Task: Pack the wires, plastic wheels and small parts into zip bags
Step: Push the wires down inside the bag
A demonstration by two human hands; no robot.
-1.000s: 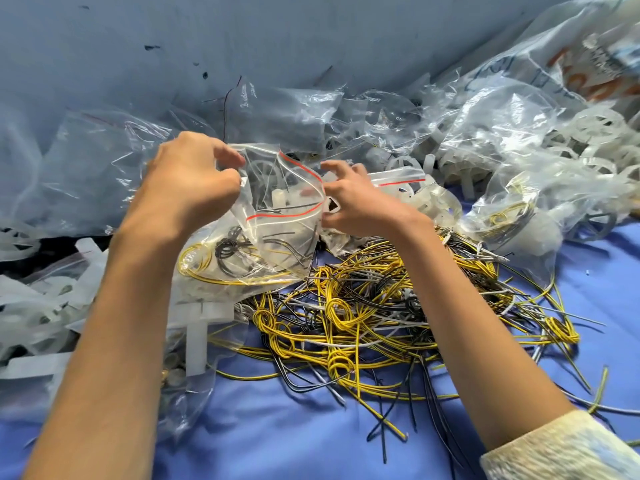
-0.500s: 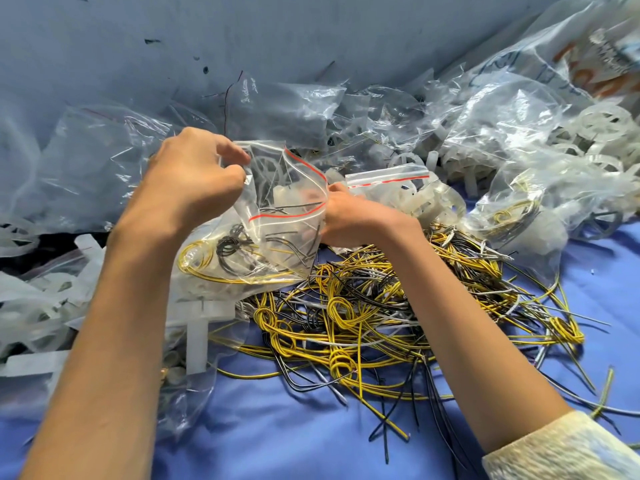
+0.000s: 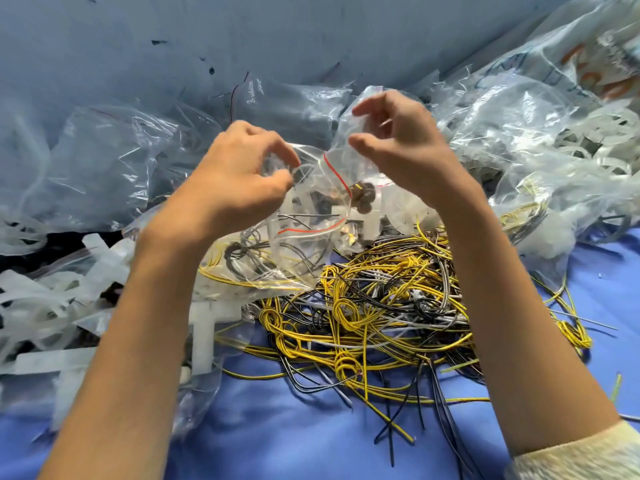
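Though crinkled, the pinched zip bag (image 3: 313, 202) is clear.

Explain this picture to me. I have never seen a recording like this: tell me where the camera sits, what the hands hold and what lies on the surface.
There is no machine here, only a person working with bare hands. The camera is worn on the head and looks forward and down, so both forearms reach in from the bottom. The left hand and the right hand each pinch the edge of a clear zip bag with a red stripe, held up between them. Some small brown round parts show through the plastic there. Below, on the blue surface, lies a tangle of yellow, black and grey wires. At the left lie white plastic pieces, and clear bags are heaped along the back; some at the right hold plastic wheels.
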